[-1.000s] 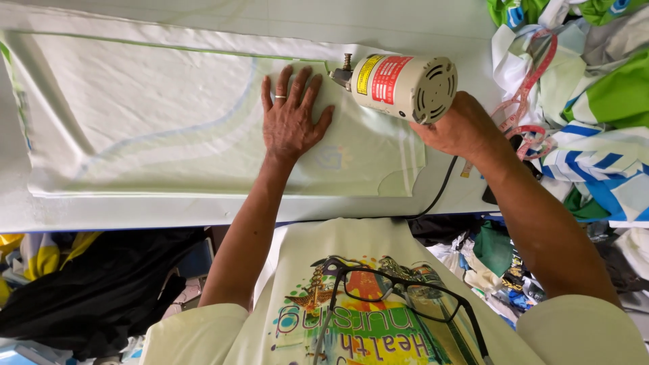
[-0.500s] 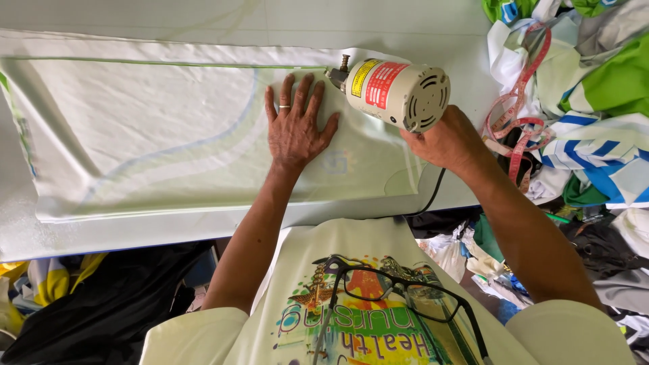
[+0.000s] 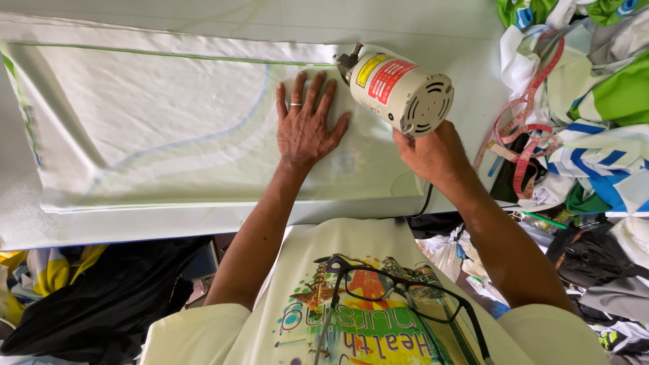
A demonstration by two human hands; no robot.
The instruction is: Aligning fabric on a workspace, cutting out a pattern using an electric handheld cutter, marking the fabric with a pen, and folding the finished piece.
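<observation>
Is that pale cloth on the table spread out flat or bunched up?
Spread flat. The pale fabric lies smooth across the cutting table, the left hand pressing it down with open fingers beside the electric cutter.

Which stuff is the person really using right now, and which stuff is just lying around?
In use:
- white cloth stack, pressed flat by the left hand
- electric cutting machine, held by the right hand
- cutting table

Just lying about:
- pink measuring tape
- heap of green, blue and white cloth
- glasses hanging at the shirt
- black cloth under the table
</observation>
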